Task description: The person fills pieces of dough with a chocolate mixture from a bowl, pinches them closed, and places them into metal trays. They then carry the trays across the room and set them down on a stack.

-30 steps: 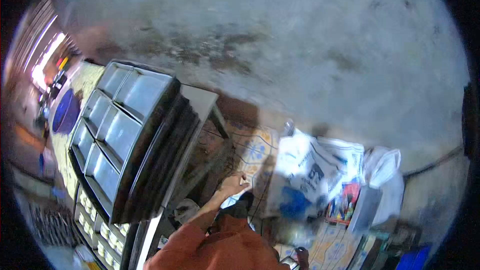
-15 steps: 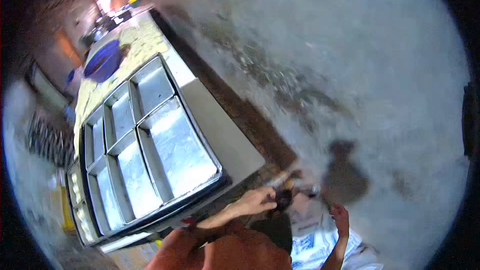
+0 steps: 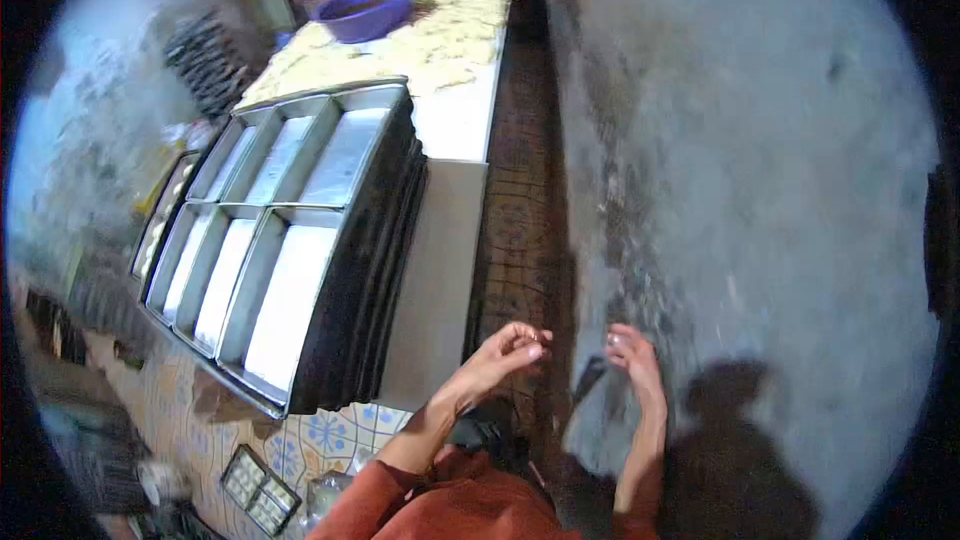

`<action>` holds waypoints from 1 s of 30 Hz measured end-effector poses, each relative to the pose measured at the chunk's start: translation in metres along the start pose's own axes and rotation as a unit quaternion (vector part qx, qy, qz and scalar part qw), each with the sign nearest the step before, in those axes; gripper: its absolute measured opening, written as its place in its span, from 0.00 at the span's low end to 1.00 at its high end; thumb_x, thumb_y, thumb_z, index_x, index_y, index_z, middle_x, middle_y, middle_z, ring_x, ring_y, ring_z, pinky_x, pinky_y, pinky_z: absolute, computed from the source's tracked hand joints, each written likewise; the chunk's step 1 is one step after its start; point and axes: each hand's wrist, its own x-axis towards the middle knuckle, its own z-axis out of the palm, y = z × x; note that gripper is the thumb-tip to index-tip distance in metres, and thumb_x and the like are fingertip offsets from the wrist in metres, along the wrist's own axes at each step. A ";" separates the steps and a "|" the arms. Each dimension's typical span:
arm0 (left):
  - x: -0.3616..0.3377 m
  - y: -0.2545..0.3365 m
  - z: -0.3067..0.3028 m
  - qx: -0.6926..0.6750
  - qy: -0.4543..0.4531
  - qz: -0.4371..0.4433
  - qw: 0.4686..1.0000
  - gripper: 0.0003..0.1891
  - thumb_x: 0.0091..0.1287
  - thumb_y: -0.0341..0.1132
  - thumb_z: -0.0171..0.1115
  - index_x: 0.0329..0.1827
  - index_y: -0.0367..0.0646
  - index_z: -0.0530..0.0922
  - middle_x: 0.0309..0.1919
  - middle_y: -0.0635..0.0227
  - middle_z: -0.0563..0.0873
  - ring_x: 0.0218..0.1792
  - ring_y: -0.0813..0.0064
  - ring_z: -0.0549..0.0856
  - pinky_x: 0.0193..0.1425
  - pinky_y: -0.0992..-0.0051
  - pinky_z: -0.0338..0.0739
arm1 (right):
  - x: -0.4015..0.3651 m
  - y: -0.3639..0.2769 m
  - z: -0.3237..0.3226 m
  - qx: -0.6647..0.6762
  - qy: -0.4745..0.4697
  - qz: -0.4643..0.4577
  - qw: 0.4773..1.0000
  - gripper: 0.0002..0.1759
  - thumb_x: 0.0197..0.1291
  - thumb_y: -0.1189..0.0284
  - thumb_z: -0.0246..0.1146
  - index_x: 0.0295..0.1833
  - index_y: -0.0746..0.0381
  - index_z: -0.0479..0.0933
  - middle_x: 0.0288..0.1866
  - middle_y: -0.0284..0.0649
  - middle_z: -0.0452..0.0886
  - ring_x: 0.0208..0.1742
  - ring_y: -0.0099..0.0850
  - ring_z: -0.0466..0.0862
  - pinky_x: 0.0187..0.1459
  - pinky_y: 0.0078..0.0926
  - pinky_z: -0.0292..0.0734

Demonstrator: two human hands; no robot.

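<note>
My left hand [image 3: 508,350] is raised in front of my body, with its fingers loosely bent and the thumb apart from them. To its right, my right hand [image 3: 634,355] hangs in the air near the wall, fingers half curled and apart. No object shows in either hand. Left of my left hand stands a tall stack of dark metal trays [image 3: 365,290]. The top baking tray [image 3: 268,206] has several bare, shiny rectangular compartments.
A long table [image 3: 462,125] runs ahead, bearing pale dough-like sheets [image 3: 455,25] and a purple basin [image 3: 368,15]. A narrow tiled gap [image 3: 522,220] separates it from the grey wall [image 3: 780,190]. A small tray of pale pieces [image 3: 260,490] lies on the floor at lower left.
My view has swung so the table now runs straight ahead. My hands have risen from low beside a white sack and dark item to the gap by the wall.
</note>
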 end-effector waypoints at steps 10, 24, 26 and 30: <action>0.080 0.041 -0.057 -0.116 0.246 0.159 0.949 0.10 0.70 0.41 0.65 0.46 0.49 0.76 0.50 0.69 0.84 0.49 0.75 0.84 0.54 0.66 0.80 | 0.167 -0.013 0.014 -0.070 -0.114 0.032 0.990 0.24 0.68 0.61 0.63 0.64 0.61 0.73 0.48 0.33 0.83 0.43 0.25 0.83 0.43 0.25 0.78; 0.157 0.131 -0.092 0.021 0.300 0.185 0.936 0.25 0.70 0.42 0.65 0.64 0.41 0.70 0.60 0.60 0.77 0.58 0.67 0.80 0.58 0.70 0.77 | 0.353 -0.089 0.102 -0.226 -0.189 0.029 0.955 0.22 0.66 0.60 0.65 0.60 0.61 0.76 0.45 0.33 0.82 0.41 0.22 0.82 0.39 0.21 0.76; 0.194 0.148 -0.109 0.008 0.308 0.224 0.924 0.23 0.69 0.42 0.66 0.61 0.41 0.73 0.56 0.64 0.79 0.54 0.72 0.80 0.55 0.73 0.77 | 0.382 -0.103 0.113 -0.222 -0.201 0.007 0.954 0.23 0.66 0.60 0.65 0.60 0.63 0.76 0.46 0.33 0.82 0.42 0.22 0.82 0.41 0.21 0.76; 0.271 0.204 -0.150 0.005 0.330 0.273 0.904 0.24 0.68 0.40 0.67 0.61 0.36 0.72 0.56 0.61 0.79 0.50 0.74 0.81 0.55 0.75 0.76 | 0.463 -0.147 0.161 -0.207 -0.187 -0.115 0.953 0.23 0.68 0.62 0.63 0.62 0.64 0.75 0.49 0.36 0.82 0.45 0.24 0.82 0.46 0.24 0.76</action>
